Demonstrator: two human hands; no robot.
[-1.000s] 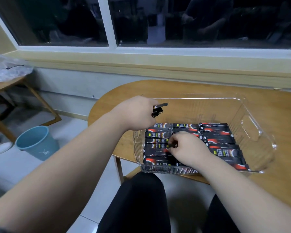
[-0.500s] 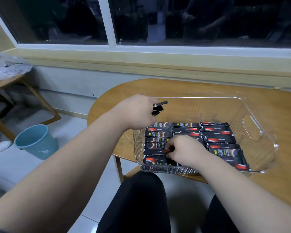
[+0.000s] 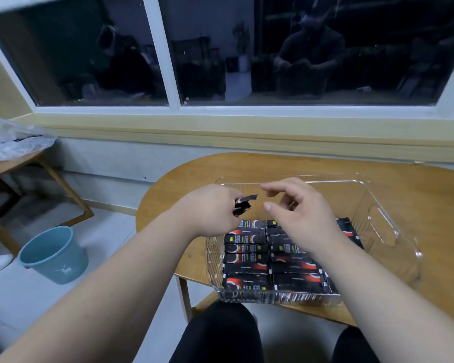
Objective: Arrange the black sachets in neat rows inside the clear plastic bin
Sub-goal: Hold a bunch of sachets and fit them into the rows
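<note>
While left hand [image 3: 210, 209] grips sachets [image 3: 243, 205], right hand [image 3: 299, 213] hovers just beside.

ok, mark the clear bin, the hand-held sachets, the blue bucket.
clear bin [image 3: 406, 237], head view, right wall by handle cutout.
held sachets [image 3: 244, 205], head view, exposed dark ends.
blue bucket [image 3: 63, 265], head view, outer side wall.

We record the rectangular clear plastic bin [image 3: 393, 205] as smooth, glossy and see-through, with a ribbed near wall. The black sachets [image 3: 247, 280] show a slick, shiny film finish. The rounded brown wooden table [image 3: 430, 195] is smooth with a satin sheen. The round light-blue plastic bucket [image 3: 63, 265] looks matt. The crumpled clear plastic bag [image 3: 13, 142] looks thin and shiny.
</note>
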